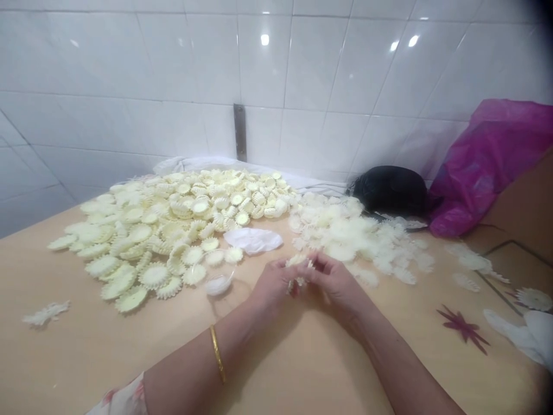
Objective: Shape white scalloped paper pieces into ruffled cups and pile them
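Note:
My left hand (275, 282) and my right hand (337, 282) meet above the middle of the table. Between their closed fingers is a small pale petal-edged flower piece (300, 264), partly covered by the fingers. To the left of my left hand sits a small clear dish (218, 284) with something white in it. Behind that lies a crumpled white cloth or bag (253, 240). A large heap of pale yellow toothed-edge flower discs (173, 222) spreads to the left. Flatter, whiter petal-edged pieces (363, 233) are piled beyond my right hand.
A white tiled wall (173, 69) bounds the wooden table (190, 351). Against it sits a black object (391, 189) beside a magenta plastic bag (488, 167). On the right are a dark red star-shaped piece (464, 327) and a white item (531, 337); a whitish piece (46, 314) lies far left.

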`<state>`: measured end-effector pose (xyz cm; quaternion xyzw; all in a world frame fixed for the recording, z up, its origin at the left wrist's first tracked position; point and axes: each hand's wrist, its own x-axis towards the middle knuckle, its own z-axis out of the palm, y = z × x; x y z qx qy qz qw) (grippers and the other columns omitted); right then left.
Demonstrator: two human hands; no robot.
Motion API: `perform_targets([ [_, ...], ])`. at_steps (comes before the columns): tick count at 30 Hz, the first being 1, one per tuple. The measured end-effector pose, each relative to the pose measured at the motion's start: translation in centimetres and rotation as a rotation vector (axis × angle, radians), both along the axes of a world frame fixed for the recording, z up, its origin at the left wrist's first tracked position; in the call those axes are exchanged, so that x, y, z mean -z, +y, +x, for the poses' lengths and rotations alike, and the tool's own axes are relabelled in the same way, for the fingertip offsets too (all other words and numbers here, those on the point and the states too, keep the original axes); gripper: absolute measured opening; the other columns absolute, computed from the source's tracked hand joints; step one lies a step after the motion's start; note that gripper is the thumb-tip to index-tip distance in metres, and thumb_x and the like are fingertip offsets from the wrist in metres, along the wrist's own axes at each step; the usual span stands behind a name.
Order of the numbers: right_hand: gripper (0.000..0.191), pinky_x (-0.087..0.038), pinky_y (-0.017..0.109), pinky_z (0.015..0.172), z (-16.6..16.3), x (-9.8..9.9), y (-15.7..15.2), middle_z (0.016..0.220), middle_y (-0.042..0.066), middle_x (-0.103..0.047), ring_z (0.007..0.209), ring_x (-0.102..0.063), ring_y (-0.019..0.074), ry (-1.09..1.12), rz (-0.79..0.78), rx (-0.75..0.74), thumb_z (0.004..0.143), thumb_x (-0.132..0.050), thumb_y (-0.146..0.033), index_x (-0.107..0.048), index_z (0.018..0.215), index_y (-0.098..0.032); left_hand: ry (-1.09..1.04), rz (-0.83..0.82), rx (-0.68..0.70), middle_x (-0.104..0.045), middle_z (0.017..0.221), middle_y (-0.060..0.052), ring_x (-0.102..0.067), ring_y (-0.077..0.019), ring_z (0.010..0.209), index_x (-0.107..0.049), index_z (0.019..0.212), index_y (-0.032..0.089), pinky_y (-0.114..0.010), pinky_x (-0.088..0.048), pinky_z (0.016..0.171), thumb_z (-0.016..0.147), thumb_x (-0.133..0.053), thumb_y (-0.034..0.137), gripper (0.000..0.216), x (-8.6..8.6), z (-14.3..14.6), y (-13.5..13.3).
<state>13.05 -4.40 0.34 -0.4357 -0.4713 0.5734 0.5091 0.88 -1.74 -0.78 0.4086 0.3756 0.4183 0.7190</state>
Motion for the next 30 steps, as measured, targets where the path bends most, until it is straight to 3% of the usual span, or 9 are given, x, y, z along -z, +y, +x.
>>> perform_targets([
  [2, 0.031, -0.046, 0.032, 0.055, -0.4, 0.1, 0.0, 0.057, -0.003, -0.059, 0.052, -0.057, 0.0165, 0.078, -0.013, -0.039, 0.057, -0.073, -0.041, -0.054, 0.070, -0.021, -0.011, -0.015, 0.036, -0.051, 0.056, -0.001, -0.042, -0.0061, 0.042, -0.061, 0.069, 0.011, -0.021, -0.031, 0.042, 0.061, -0.070, 0.040, 0.032, 0.3, 0.0, 0.1],
  [6, 0.034, -0.043, 0.030, 0.047, -0.3, 0.5, 0.2, 0.049, -0.006, -0.054, 0.042, -0.053, 0.0147, 0.145, 0.041, 0.042, 0.055, -0.073, -0.042, -0.048, 0.064, -0.021, -0.029, -0.028, 0.087, -0.052, 0.056, -0.001, -0.047, -0.0083, 0.044, -0.059, 0.073, 0.012, -0.021, -0.035, 0.044, 0.068, -0.061, 0.051, 0.040, 0.4, 0.1, 0.1],
  [9, 0.029, -0.043, 0.029, 0.048, 0.1, 0.8, 0.3, 0.051, -0.004, -0.055, 0.046, -0.053, 0.0150, 0.042, 0.054, 0.064, 0.063, -0.068, -0.042, -0.049, 0.063, -0.021, -0.027, -0.031, 0.071, -0.050, 0.053, 0.000, -0.045, -0.0074, 0.043, -0.056, 0.071, 0.013, -0.021, -0.036, 0.045, 0.068, -0.062, 0.047, 0.035, 0.0, 0.2, -0.1],
  [13, 0.025, -0.041, 0.026, 0.054, 0.5, 1.0, 0.3, 0.055, -0.002, -0.055, 0.056, -0.052, 0.0144, -0.260, 0.135, 0.201, 0.072, -0.060, -0.041, -0.053, 0.061, -0.019, -0.034, -0.013, 0.048, -0.052, 0.058, 0.000, -0.047, -0.0076, 0.045, -0.056, 0.076, 0.014, -0.020, -0.035, 0.045, 0.063, -0.070, 0.035, 0.029, -0.3, 0.1, -0.3],
  [19, 0.038, -0.036, 0.025, 0.050, 0.3, 0.7, 0.1, 0.050, -0.001, -0.050, 0.052, -0.046, 0.0131, -0.433, 0.175, 0.276, 0.076, -0.052, -0.047, -0.051, 0.052, -0.018, 0.014, -0.007, 0.026, -0.053, 0.054, 0.000, -0.046, -0.0087, 0.043, -0.057, 0.078, 0.015, -0.021, -0.034, 0.044, 0.064, -0.066, 0.019, 0.018, -0.7, 0.0, -0.4],
  [25, 0.029, -0.043, 0.028, 0.058, 0.3, 0.5, 0.2, 0.060, -0.001, -0.058, 0.057, -0.055, 0.0149, -0.260, 0.110, 0.164, 0.068, -0.064, -0.044, -0.052, 0.065, -0.018, -0.005, -0.029, -0.008, -0.054, 0.055, 0.000, -0.044, -0.0078, 0.041, -0.054, 0.076, 0.015, -0.021, -0.034, 0.044, 0.064, -0.065, 0.020, 0.017, -0.8, 0.0, -0.4],
  [30, 0.029, -0.042, 0.028, 0.055, 0.7, 1.2, 0.5, 0.057, -0.002, -0.056, 0.053, -0.053, 0.0139, -0.168, 0.094, 0.148, 0.068, -0.064, -0.044, -0.048, 0.067, -0.020, 0.082, 0.062, 0.075, -0.055, 0.054, -0.001, -0.047, -0.0093, 0.045, -0.057, 0.078, 0.015, -0.023, -0.036, 0.048, 0.060, -0.063, 0.012, 0.019, -0.5, -0.2, -0.3],
])
